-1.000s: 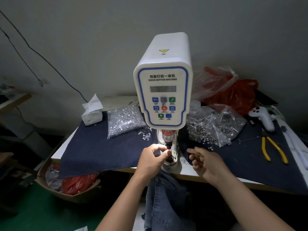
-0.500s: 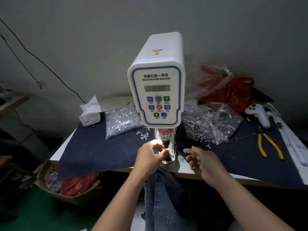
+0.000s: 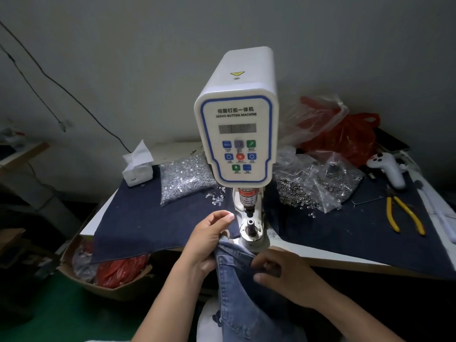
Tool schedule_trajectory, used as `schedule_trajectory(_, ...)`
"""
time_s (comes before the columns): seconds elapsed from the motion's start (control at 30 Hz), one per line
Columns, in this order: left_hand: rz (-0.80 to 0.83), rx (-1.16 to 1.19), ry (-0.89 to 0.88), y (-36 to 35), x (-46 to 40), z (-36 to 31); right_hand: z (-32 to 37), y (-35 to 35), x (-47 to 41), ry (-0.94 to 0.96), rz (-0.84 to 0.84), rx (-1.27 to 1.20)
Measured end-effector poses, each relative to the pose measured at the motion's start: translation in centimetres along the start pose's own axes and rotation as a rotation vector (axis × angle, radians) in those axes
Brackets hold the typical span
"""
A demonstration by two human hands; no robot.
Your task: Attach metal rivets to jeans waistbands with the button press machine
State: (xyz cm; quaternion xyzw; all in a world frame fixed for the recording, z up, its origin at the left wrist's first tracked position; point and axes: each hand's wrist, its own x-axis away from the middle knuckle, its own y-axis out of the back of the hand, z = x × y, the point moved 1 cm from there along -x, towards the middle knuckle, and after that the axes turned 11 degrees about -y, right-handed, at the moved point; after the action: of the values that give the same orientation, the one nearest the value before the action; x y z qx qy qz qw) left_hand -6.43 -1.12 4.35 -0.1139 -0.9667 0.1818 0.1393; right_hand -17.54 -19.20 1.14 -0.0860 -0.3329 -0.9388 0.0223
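Both hands grip jeans [image 3: 243, 280] at counter's [image 3: 296, 253] front edge—left hand [image 3: 209, 239] and right hand [image 3: 278, 270] fingers pinching waistband, likely to feed it onto the press die [image 3: 251, 224].

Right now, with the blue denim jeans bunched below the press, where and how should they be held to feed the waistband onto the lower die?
Grip the blue denim jeans along the top edge, one hand on each side, coming from below the table edge. The left hand and right hand already pinch that edge, which probably keeps it taut for sliding over the round metal lower die.
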Motion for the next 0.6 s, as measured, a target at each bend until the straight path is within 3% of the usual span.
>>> schedule_trajectory(0.1, -0.121, 0.249, 0.054, -0.6, 0.5, -0.3, 0.0, -1.0, 0.4, 0.110, -0.161, -0.068)
schedule_trajectory(0.23, -0.129, 0.417, 0.167, -1.5, 1.3, -1.0, -0.5, -1.9, 0.5, 0.055, -0.260, -0.087)
schedule_trajectory(0.43, -0.061, 0.459, 0.132, -1.2, 1.5, -1.4, 0.1, -0.9, 0.0, 0.030, -0.143, -0.045)
schedule_trajectory(0.53, -0.015, 0.184, -0.138, 0.3, 1.8, -1.8, 0.4, 0.5, 0.0, 0.006, -0.063, -0.139)
schedule_trajectory(0.6, 0.154, -0.344, -0.383, 1.8, 2.3, -2.3, 0.5, 1.6, 0.3, 0.042, -0.065, -0.272)
